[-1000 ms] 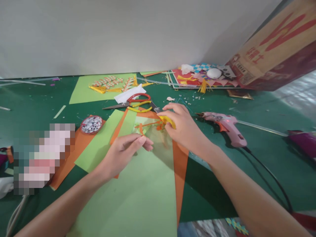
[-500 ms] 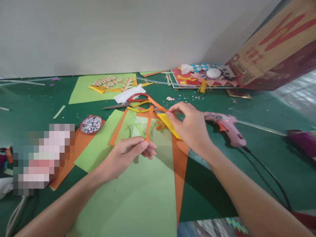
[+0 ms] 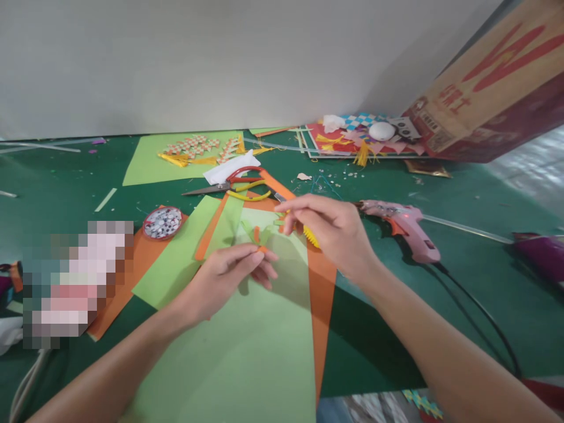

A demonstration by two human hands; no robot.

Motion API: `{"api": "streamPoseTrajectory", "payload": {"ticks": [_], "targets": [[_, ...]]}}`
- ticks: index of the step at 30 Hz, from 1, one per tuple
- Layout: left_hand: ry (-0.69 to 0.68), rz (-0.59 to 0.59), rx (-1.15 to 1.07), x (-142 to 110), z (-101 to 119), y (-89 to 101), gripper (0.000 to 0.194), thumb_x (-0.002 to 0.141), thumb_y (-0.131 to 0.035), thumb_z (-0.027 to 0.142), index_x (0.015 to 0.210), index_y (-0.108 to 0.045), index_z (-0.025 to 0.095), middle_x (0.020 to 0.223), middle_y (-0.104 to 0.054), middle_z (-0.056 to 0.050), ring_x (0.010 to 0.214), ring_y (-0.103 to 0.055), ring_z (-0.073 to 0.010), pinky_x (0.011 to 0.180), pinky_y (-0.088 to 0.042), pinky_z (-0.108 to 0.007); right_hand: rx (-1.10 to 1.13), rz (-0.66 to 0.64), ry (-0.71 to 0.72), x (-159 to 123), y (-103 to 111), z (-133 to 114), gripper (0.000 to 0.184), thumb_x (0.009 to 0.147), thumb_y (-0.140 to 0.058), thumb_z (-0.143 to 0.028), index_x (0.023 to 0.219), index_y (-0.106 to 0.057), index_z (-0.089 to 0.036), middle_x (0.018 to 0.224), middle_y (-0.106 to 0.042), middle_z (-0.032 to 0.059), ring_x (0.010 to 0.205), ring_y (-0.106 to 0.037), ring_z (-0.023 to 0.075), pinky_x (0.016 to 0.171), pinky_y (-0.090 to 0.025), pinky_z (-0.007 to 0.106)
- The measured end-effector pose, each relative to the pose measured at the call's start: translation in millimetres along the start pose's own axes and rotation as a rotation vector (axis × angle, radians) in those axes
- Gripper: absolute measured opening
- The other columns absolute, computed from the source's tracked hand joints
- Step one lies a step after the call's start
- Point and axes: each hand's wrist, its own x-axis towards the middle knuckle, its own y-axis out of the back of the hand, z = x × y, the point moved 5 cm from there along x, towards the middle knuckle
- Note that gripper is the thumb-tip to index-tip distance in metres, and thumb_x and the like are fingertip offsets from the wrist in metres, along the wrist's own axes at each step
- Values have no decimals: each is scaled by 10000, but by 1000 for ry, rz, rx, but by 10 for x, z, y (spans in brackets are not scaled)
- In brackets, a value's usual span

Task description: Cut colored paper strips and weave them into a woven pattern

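My left hand is closed, thumb and forefinger pinching a small folded orange paper piece with green paper strips beside it. Just to the right, my right hand is closed too, its fingertips bent inward. An orange paper strip reaches up and left from those fingers, over the handles of the scissors. Partly hidden behind the right hand are a yellow ridged tool and a small orange-and-green woven piece. Light green paper lies beneath both hands.
A pink glue gun with a glue stick lies at right, its cord running forward. Googly eyes fill a round dish at left. Woven paper crafts and a paper bag stand farther back. A white tissue touches the scissors.
My right hand has moved left and closer to my left hand, covering more of the yellow tool. The long orange strip above my left fingers no longer shows there. My left hand has barely moved.
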Motion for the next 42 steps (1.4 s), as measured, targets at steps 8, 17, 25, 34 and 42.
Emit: {"api": "streamPoseTrajectory", "payload": {"ticks": [8, 17, 25, 34, 42], "targets": [[13, 52, 17, 16, -8, 16, 288, 919, -497, 362, 798, -656, 154, 780, -717, -47, 704, -679, -158, 753, -519, -270, -250, -236, 131, -100, -256, -78, 134, 832, -565, -231, 751, -657, -178, 687, -670, 9, 575, -541, 104, 518, -399, 234], [55, 37, 55, 7, -36, 10, 308, 918, -499, 406, 798, -656, 168, 780, -727, -36, 761, -694, -169, 770, -517, -258, -241, -229, 135, -105, -248, -66, 153, 833, -562, -184, 687, -605, -185, 623, -627, -18, 525, -491, 81, 505, -385, 214], [82, 0, 84, 6, -65, -10, 387, 931, -459, 444, 788, -659, 146, 786, -728, -59, 712, -683, -161, 736, -509, -267, -99, -42, 13, -69, -112, -81, 136, 817, -558, -217, 687, -581, -188, 610, -584, -15, 548, -503, 99, 502, -381, 232], [84, -5, 42, 12, -111, -13, 403, 917, -479, 482, 896, -690, 139, 820, -735, -75, 711, -684, -171, 721, -521, -293, 278, 195, -109, -34, 41, 66, 180, 804, -630, -342, 696, -551, -222, 525, -463, -40, 488, -466, 109, 436, -360, 251], [106, 49, -5, 27, -127, 12, 384, 887, -533, 484, 910, -687, 132, 821, -725, -78, 713, -685, -176, 725, -518, -297, 465, 239, -126, 14, 136, 34, 279, 726, -681, -370, 588, -487, -224, 504, -398, -39, 477, -461, 113, 406, -312, 246]]}}
